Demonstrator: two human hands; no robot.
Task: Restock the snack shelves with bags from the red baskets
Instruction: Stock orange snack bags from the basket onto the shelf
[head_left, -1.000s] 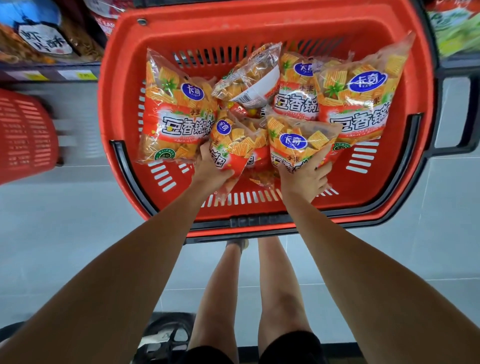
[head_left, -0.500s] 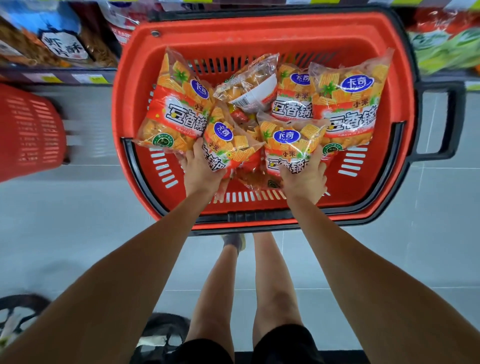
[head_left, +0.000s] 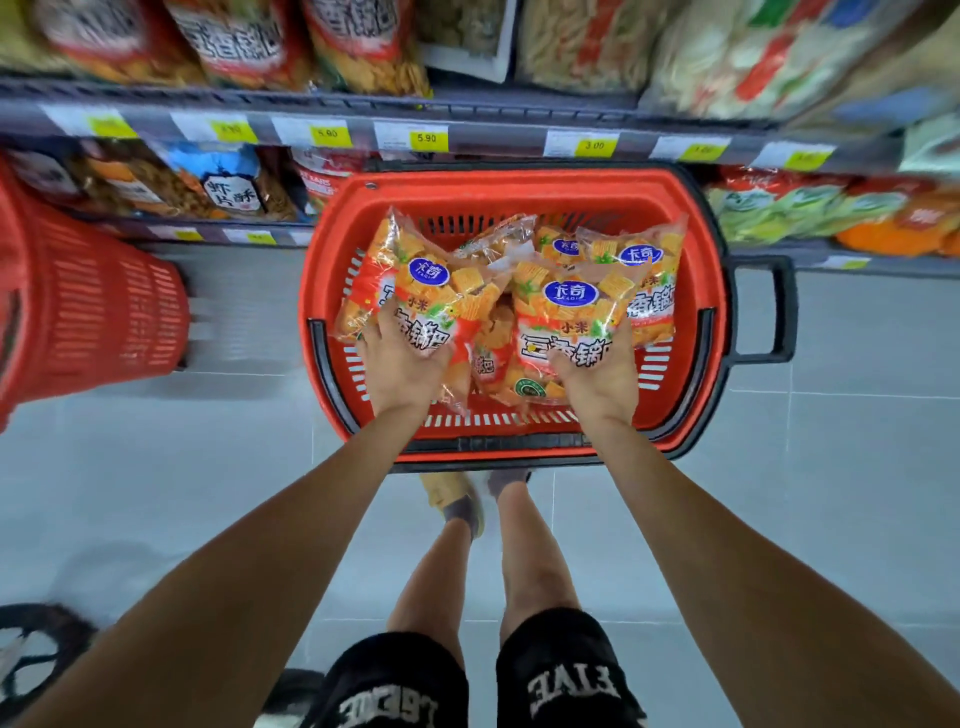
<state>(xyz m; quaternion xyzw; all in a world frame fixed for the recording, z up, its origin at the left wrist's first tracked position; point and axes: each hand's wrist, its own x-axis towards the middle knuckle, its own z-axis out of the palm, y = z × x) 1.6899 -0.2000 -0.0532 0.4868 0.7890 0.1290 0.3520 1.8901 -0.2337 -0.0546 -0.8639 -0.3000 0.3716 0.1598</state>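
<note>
A red basket (head_left: 519, 195) with black handles stands on the floor against the shelves, holding several orange snack bags. My left hand (head_left: 402, 366) grips the lower part of one orange bag (head_left: 434, 291) above the basket's left half. My right hand (head_left: 597, 371) grips a second orange bag (head_left: 569, 317) above the right half. Both bags are lifted above the others. More bags (head_left: 652, 280) lie behind them in the basket.
Snack shelves (head_left: 467, 137) with yellow price tags run across the top, packed with bags. A second red basket (head_left: 88, 317) lies at the left. A black handle (head_left: 779, 312) sticks out at the right of the basket. Grey tiled floor lies below, with my legs over it.
Both hands have lifted their bags higher out of the basket. The view has tilted up, so the upper shelf now shows.
</note>
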